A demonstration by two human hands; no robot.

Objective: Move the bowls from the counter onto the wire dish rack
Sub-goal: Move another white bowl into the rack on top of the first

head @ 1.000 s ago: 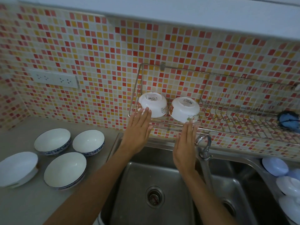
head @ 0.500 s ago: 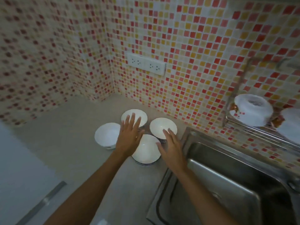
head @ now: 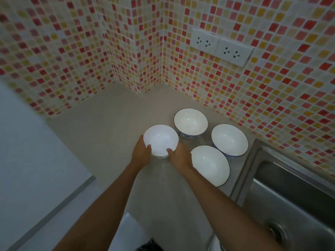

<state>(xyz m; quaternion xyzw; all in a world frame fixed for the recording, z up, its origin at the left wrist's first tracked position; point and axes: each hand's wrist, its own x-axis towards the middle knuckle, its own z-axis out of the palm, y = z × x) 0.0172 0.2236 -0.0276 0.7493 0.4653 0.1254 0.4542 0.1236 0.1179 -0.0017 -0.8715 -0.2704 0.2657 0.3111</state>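
Several white bowls stand upright on the grey counter (head: 101, 134). My left hand (head: 141, 153) and my right hand (head: 179, 154) both grip the plain white bowl (head: 160, 139) at the left, thumbs over its near rim. Behind it is a bowl with a blue patterned band (head: 190, 122). Two more dark-rimmed bowls sit to the right, one near the wall (head: 229, 138) and one nearer to me (head: 210, 164). The wire dish rack is out of view.
A steel sink (head: 290, 200) lies at the right, its rim just beside the bowls. Mosaic-tiled walls meet in a corner behind the counter, with a double socket (head: 220, 47) on the right wall. A white surface (head: 27, 160) adjoins the counter at the left.
My view swung left from the rack to the counter corner. Both hands came off the bowls on the rack, crossed to the counter and closed on the plain white bowl.
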